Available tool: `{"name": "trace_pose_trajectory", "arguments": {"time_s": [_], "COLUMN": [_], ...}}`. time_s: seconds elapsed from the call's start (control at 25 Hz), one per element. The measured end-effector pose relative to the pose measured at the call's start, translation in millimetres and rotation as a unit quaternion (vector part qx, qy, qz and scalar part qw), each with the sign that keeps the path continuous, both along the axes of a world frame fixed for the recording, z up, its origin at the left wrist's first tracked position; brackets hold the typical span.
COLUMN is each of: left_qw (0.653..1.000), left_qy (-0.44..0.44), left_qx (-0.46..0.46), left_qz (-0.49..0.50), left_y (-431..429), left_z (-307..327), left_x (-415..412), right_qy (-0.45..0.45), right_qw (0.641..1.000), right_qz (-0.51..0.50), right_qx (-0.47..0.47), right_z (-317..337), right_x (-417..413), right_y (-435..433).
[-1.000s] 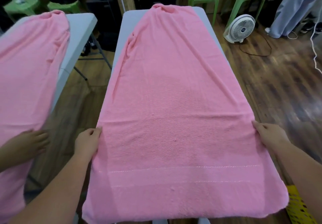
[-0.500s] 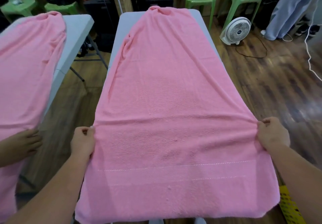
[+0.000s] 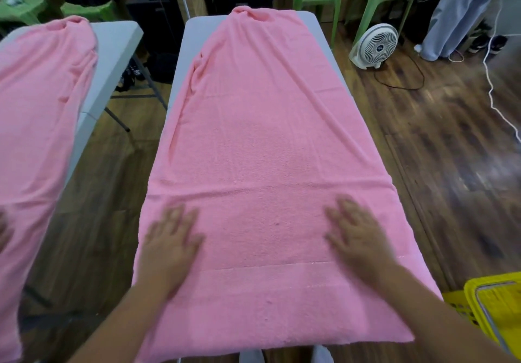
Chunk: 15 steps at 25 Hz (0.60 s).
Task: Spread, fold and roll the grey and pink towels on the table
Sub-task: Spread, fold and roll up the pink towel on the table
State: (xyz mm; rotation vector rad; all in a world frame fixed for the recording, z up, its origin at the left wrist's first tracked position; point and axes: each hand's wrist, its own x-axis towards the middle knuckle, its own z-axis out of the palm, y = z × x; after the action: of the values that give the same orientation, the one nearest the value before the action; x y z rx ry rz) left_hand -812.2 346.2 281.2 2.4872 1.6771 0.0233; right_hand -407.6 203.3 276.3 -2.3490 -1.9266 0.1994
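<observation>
Left hand (image 3: 172, 238) and right hand (image 3: 358, 235) have released the pink towel (image 3: 265, 142) edges — now flat, open-palmed, gripping nothing; spreading appears near complete, folding pending.

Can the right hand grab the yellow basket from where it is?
Probably yes. The right hand lies flat on the pink towel, and the yellow basket sits just beside that arm with nothing in between.

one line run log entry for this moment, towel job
stage: spreading | pink terry towel: flat along grey table | left hand: open, palm on towel | right hand: open, palm on towel | fold: not begun
</observation>
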Motion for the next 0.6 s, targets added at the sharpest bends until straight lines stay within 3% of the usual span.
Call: {"name": "trace_pose_trajectory", "arguments": {"time_s": [0.12,0.28,0.4,0.48,0.6], "left_qw": [0.998,0.999,0.982,0.952,0.958], "left_qy": [0.027,0.036,0.018,0.041,0.042], "left_qx": [-0.033,-0.015,0.005,-0.048,-0.039], "left_qz": [0.035,0.029,-0.187,-0.299,-0.281], "left_y": [8.7,-13.0,-98.4,-156.4,-183.4], "left_z": [-0.1,20.4,24.4,9.4,-2.5], "left_x": [-41.1,-23.0,-10.0,15.4,49.9], "right_qy": [-0.024,-0.043,-0.028,-0.014,-0.029], "right_qw": [0.995,0.995,0.992,0.966,0.958], "right_qz": [-0.077,-0.059,0.123,0.253,0.275], "right_qx": [-0.059,-0.068,-0.028,-0.042,-0.071], "right_z": [5.8,30.3,43.7,28.5,4.9], "right_x": [55.5,38.5,-17.2,-79.7,-135.8], "right_y": [-30.0,-38.9,-87.1,-117.4,-121.1]}}
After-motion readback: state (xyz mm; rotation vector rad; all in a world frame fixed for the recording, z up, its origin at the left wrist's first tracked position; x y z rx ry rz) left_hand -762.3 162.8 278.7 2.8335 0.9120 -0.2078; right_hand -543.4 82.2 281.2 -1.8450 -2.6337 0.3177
